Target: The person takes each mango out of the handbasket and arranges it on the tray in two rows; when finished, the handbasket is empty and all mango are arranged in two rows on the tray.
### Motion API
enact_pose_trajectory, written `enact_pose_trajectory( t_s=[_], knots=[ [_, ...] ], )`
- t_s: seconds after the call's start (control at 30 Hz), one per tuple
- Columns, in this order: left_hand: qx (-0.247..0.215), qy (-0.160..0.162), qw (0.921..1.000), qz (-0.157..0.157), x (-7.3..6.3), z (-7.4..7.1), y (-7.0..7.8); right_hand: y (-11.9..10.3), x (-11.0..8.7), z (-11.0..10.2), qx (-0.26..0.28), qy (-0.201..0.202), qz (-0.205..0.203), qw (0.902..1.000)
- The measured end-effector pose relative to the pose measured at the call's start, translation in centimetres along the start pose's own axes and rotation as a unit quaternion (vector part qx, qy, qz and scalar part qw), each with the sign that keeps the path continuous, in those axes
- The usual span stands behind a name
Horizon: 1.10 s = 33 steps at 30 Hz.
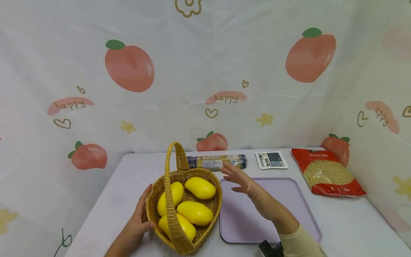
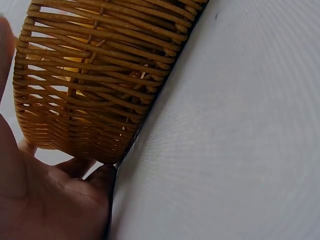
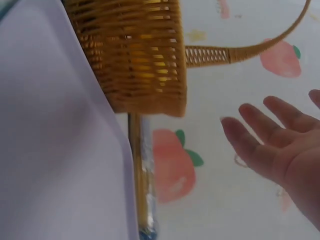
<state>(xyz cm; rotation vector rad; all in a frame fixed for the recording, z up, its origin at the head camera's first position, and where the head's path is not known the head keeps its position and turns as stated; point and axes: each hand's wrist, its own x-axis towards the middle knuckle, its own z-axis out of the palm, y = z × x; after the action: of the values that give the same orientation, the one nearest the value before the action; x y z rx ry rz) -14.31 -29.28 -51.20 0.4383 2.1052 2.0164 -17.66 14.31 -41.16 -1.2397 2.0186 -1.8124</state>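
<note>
A wicker basket with a tall arched handle stands on the table and holds several smooth yellow mangoes. My left hand holds the basket's left side from outside, thumb at the front and fingers along the wall. From the left wrist, this hand shows low against the woven wall, with some fingers hidden behind it. Right of the basket, my right hand hovers over a lilac tray, fingers extended and spread. Nothing is in that palm in the right wrist view, where the hand is apart from the basket.
Behind the basket and tray lies a long cylindrical package in printed film. A small white packet is beside it. A red bag with a clear window lies at the right. Peach-printed cloth hangs around the table.
</note>
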Motion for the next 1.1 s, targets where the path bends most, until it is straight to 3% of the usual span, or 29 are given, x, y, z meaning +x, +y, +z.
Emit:
enact_pose_trajectory(
  t_s=[0.23, 0.53, 0.83, 1.1],
  knots=[
    [0.0, -0.007, 0.9999, 0.008, 0.1, -0.1, -0.1, 1.4, 1.6, 1.0, 0.122, -0.027, 0.013, 0.9921],
    [0.001, -0.002, 1.0, -0.005, 0.1, -0.2, -0.1, 2.3, 3.8, 3.4, 0.15, -0.066, 0.058, 0.9848],
    [0.009, 0.009, 0.9998, -0.016, 0.3, 0.0, 0.1, 2.5, 5.8, 5.5, 0.054, -0.102, 0.139, 0.9836],
    [0.016, 0.011, 0.9997, -0.012, 0.4, 0.0, 0.1, 2.4, 7.2, 6.6, -0.038, -0.141, 0.195, 0.9699]
  ],
)
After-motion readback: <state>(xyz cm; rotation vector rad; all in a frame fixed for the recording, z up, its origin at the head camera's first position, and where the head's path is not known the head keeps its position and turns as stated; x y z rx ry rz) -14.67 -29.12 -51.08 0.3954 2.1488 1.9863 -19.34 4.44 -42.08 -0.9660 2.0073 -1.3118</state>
